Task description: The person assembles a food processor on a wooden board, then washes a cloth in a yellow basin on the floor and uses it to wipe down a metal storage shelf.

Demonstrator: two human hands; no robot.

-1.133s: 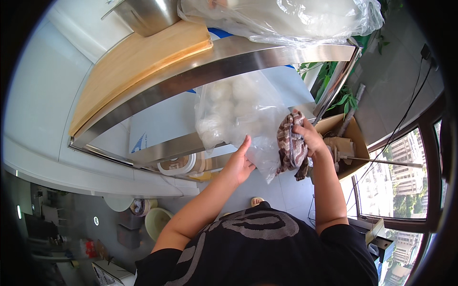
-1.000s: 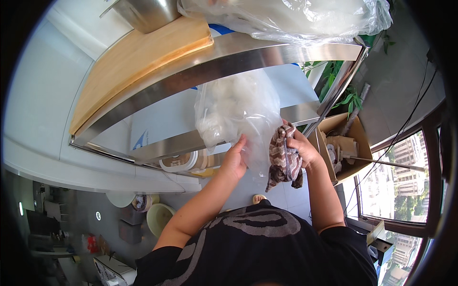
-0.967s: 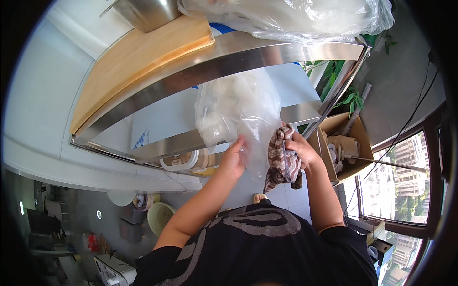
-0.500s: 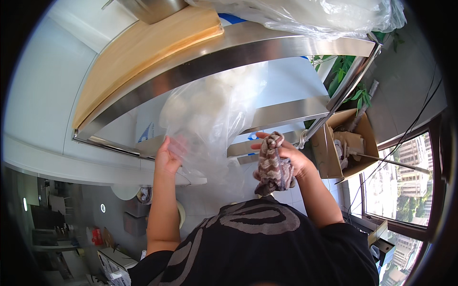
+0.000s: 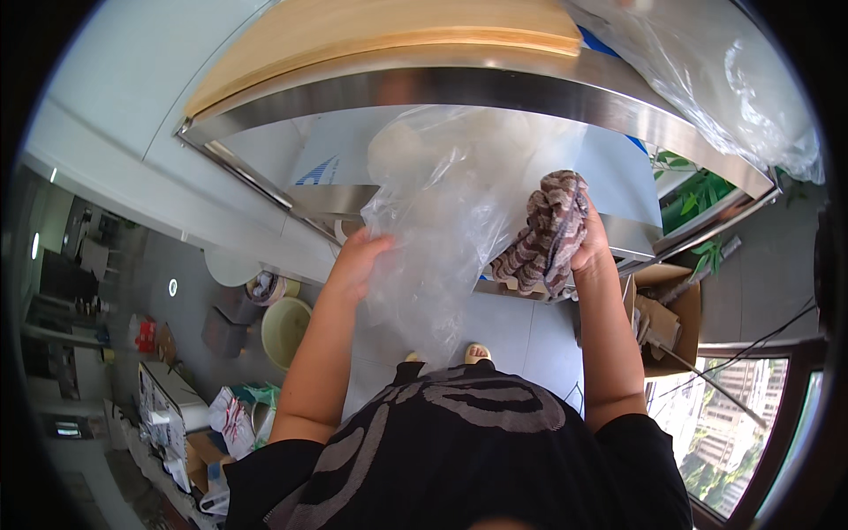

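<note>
A large clear plastic bag (image 5: 433,238) lies over the lower shelf of a steel rack, its loose mouth hanging down toward me. Pale rounded contents show dimly through its far end; I cannot make out what they are. My left hand (image 5: 360,256) pinches the bag's left edge between thumb and fingers. A brown and grey striped cloth (image 5: 552,230) is bunched in my right hand (image 5: 590,238), beside the bag's right side. Most of the right fingers are hidden behind the cloth.
Above the bag runs the steel rack's front edge (image 5: 459,88), with a wooden board (image 5: 397,31) and another plastic bag (image 5: 715,71) on top. At right stands a cardboard box (image 5: 676,309) with a pole in it. A pale green basin (image 5: 284,334) sits on the floor at left.
My view has turned and shifted, so the rack appears farther right. The right hand has raised the cloth toward the shelf beside the bag. My left hand keeps hold of the bag's edge.
</note>
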